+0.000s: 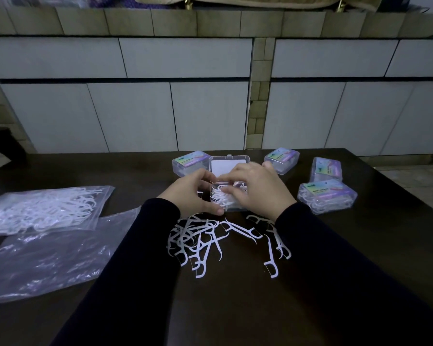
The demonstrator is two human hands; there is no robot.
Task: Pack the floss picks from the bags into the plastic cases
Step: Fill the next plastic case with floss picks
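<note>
Dark desk (pixel 335 283) before a tiled wall. Mid-desk, the open plastic case (pixel 226 193) is being filled: the left hand (pixel 198 193) grips its left side, and the right hand's (pixel 255 188) bent fingers press picks inside. Loose floss picks (pixel 203 243) lie toward the near edge, a filled bag (pixel 45 208) at the left edge. Next, probably: gather more loose picks.

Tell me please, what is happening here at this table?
A person is packing white floss picks into an open plastic case. The left hand holds the case's left side, while the right hand works over the picks inside it. A loose pile of picks lies on the dark table in front. Four closed cases sit behind and to the right. On the left lie a bag with picks and an emptier bag.
</note>
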